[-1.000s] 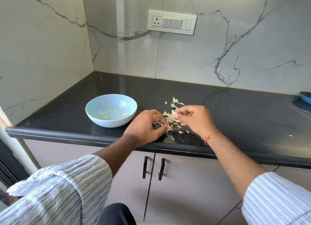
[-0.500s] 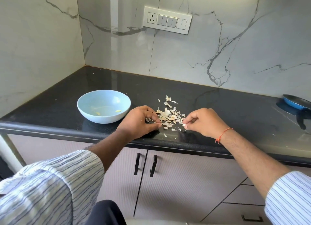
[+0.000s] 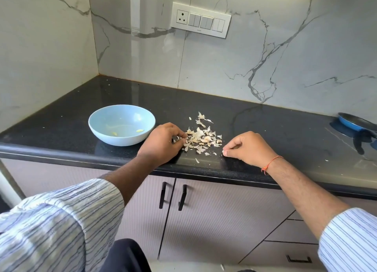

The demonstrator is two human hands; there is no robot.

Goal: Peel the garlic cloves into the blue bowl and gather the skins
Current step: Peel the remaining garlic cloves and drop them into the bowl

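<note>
Since a moment ago my right hand (image 3: 247,148) has drawn away from the pile of garlic skins (image 3: 201,138) toward 4 o'clock of it, and now rests on the black countertop (image 3: 255,117) just beside the heap, no longer over it. Its fingers are curled in, thumb and forefinger tips pressed together low against the stone (whether a scrap of skin sits between them is too small for me to tell). My left hand (image 3: 161,142) stays at 9 o'clock of the pile, knuckles up, fingers bent, with the fingertips touching the nearest flakes at the heap's edge. Most skins lie heaped between my two hands, with a few strays trailing off at 12 o'clock and a couple more at 6 o'clock near the counter's front edge. At 9 o'clock of my left hand sits the blue bowl (image 3: 95,127), just beside it, holding two peeled cloves (image 3: 139,130) on its floor. Far off at 3 o'clock, a blue pan (image 3: 356,123) sits at the counter's right end. An orange thread (image 3: 272,163) circles my right wrist, and a switch panel (image 3: 202,20) is on the marble wall at 12 o'clock.
</note>
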